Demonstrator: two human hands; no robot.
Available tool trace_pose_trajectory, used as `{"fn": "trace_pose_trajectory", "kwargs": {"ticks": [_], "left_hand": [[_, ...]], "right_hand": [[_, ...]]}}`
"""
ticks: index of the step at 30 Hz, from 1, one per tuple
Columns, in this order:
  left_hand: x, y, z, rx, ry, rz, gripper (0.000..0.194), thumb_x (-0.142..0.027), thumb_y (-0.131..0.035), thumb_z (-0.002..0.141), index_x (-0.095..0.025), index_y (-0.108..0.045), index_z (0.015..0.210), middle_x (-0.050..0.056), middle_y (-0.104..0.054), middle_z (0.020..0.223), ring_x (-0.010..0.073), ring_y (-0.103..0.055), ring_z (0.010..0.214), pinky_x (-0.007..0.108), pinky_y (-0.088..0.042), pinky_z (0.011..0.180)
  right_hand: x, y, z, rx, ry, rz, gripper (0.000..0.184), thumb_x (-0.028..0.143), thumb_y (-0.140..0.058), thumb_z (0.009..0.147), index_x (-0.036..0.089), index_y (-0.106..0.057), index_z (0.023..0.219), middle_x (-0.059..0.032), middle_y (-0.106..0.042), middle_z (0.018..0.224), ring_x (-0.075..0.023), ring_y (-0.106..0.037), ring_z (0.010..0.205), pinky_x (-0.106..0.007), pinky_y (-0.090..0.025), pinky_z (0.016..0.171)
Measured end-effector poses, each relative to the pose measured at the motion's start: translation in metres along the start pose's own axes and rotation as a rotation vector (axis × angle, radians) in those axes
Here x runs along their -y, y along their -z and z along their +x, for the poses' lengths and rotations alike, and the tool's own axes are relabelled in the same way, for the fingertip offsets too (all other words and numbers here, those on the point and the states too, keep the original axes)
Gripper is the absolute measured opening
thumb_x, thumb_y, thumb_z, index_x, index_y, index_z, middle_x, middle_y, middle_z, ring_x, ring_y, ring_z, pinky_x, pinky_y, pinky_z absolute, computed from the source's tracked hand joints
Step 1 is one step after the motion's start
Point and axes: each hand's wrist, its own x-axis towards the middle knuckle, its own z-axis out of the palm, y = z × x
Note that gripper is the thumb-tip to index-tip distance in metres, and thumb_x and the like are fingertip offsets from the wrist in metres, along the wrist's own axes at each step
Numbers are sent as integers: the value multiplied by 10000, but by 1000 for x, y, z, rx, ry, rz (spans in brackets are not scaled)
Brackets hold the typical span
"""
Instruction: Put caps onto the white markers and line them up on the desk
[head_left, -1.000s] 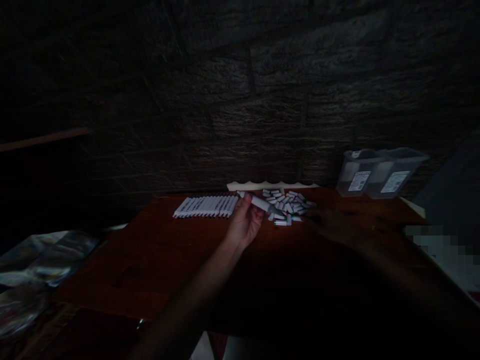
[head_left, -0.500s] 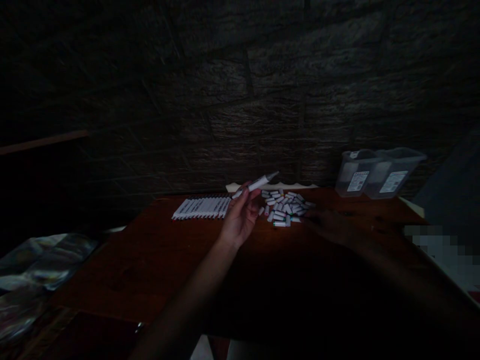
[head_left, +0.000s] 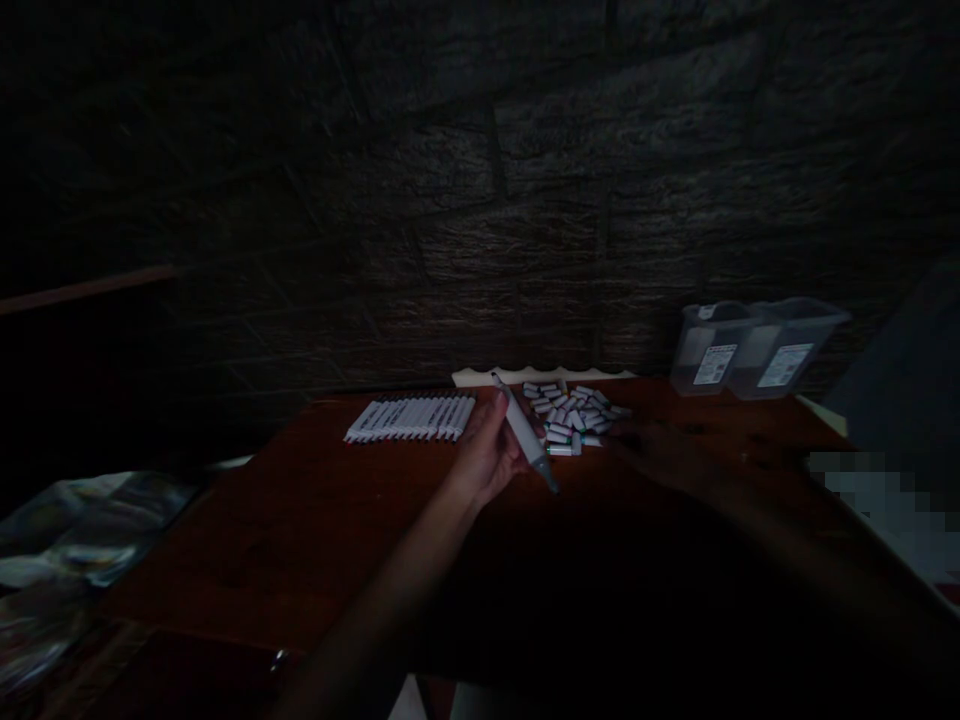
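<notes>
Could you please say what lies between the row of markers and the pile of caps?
In the head view, the left hand, gripping a marker, shows between the row of markers and the caps.

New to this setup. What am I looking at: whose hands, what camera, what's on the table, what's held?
No machine here: these are a person's bare hands, seen from a camera worn on the head, looking forward and down. The scene is dark. On the wooden table lie a neat row of white markers at the left and a loose pile of small white caps to its right. Two clear plastic containers stand farther right. The left hand holds one marker, slanted, grey end down. The right hand is beside the pile; it is too dark to tell whether it grips anything.
</notes>
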Motion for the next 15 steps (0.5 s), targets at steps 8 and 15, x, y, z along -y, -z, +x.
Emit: {"fn": "trace_pose_trajectory", "kwargs": {"ticks": [8, 15], "left_hand": [[3, -2, 2, -6, 17, 36, 404, -535, -700, 776, -142, -607, 785, -62, -507, 436, 38, -405, 308, 139, -287, 314], [11, 9, 2, 225, 57, 86, 455, -578, -738, 711, -138, -638, 764, -68, -439, 394, 32, -291, 303, 159, -219, 338]], "right_hand": [[0, 0, -1, -18, 2, -12, 344, 424, -432, 937, 244, -721, 992, -50, -743, 966, -226, -693, 841, -348, -503, 750], [-3, -2, 1, -23, 23, -41, 333, 412, -433, 943, 258, -725, 980, -43, -743, 968, -221, -693, 851, -349, -501, 762]]}}
